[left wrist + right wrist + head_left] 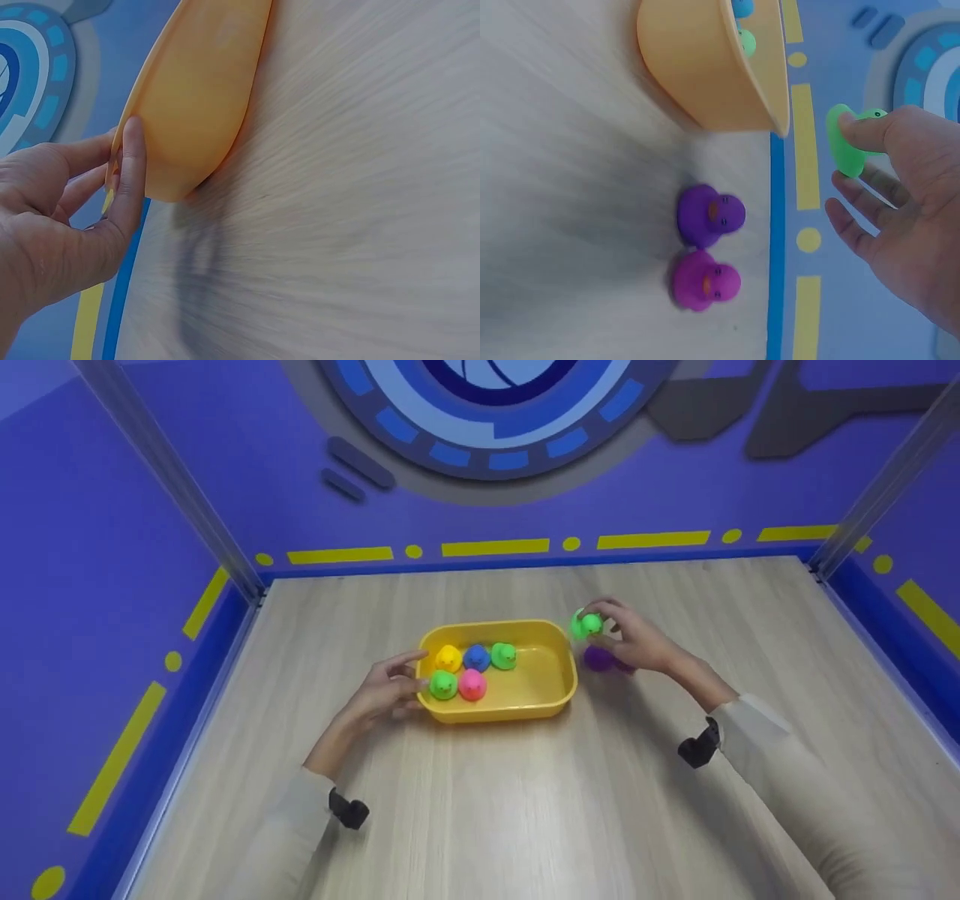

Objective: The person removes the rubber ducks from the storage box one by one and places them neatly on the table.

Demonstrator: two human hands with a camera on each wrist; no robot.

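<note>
A yellow plastic tub (499, 714) stands on the table with several rubber ducks inside: a yellow duck (448, 658), a blue duck (476, 658), a green duck (504, 655), another green duck (443, 685) and a pink duck (472, 685). My left hand (385, 688) pinches the tub's left rim between thumb and fingers. Just off the tub's right end, my right hand (634, 637) holds a bright green duck (845, 140) up in the air with thumb and fingertips. Beneath that hand, a purple duck (701, 215) and a magenta duck (705, 281) sit side by side on the table.
The wooden table (510, 810) is bounded by a blue printed back wall (495, 521) and side walls (82, 660). Metal posts (176, 480) rise at the far corners. A small black camera is strapped at each wrist.
</note>
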